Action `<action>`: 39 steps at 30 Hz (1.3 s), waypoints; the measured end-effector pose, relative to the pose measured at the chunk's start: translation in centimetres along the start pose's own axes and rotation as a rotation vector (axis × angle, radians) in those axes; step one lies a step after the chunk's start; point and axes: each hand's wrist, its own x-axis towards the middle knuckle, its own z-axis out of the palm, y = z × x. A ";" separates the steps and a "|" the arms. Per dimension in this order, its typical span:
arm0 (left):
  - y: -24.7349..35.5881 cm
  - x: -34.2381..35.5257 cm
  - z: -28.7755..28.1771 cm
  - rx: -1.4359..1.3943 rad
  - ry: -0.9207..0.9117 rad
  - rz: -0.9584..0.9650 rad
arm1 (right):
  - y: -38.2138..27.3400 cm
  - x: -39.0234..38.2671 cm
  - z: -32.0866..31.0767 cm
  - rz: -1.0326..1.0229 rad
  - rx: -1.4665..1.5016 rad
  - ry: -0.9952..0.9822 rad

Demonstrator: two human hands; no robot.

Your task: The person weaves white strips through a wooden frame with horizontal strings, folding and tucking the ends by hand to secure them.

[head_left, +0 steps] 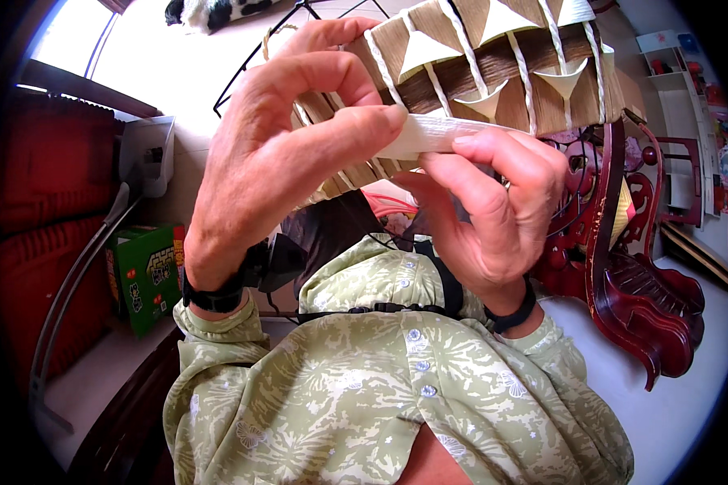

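Note:
A pale, flat fibrous strip is stretched between my two hands, in front of a woven piece. My left hand pinches the strip's left end under the thumb, with its fingers curled behind against the edge of the weaving. Closed on the strip's lower right side are the thumb and fingertips of my right hand. The box-like woven piece has brown and tan bands crossed by white twisted cords, with cream strips folded into triangles. Part of its near left side is hidden behind my hands.
To the right stands a dark red carved wooden chair, with shelves beyond it. A green box and a whitish bin are at the left, near red padded furniture. Something black-and-white and furry lies at the top.

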 end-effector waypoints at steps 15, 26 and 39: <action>-0.1 -0.6 -0.7 0.211 -0.060 0.039 | -0.5 0.7 -0.1 0.055 -0.029 -0.095; -0.5 -0.9 -1.4 0.382 -0.091 0.199 | -1.7 1.4 0.0 0.293 0.220 -0.140; -1.0 -0.5 -1.0 0.437 -0.081 0.268 | 0.2 -1.1 2.0 0.007 0.092 0.006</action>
